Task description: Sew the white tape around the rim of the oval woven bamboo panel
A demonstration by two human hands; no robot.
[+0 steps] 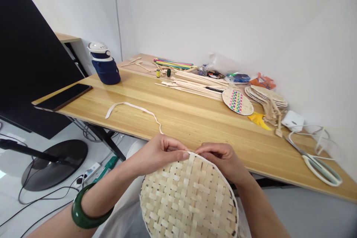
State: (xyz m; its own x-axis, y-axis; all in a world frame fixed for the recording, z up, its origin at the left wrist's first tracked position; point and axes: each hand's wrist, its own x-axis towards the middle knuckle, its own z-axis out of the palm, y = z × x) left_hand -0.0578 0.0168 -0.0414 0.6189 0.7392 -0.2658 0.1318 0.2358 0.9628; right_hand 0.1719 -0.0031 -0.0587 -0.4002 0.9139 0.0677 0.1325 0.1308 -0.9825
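A round woven bamboo fan face (189,200) rests in my lap below the table edge. My left hand (157,152), with a green bangle on its wrist, pinches the fan's top rim. My right hand (223,158) is closed on the same rim just to the right, fingertips nearly meeting the left thumb. A white edging strip (134,107) runs from the rim between my hands up across the wooden table (195,119). The strip's end under my fingers is hidden.
On the table lie a dark phone (65,96), a navy and white bottle (104,63), a pile of bamboo strips (192,81), a fan with a coloured woven centre (237,101), stacked fans (266,95), scissors (318,163), a white box (292,120). A black panel (30,55) stands at the left.
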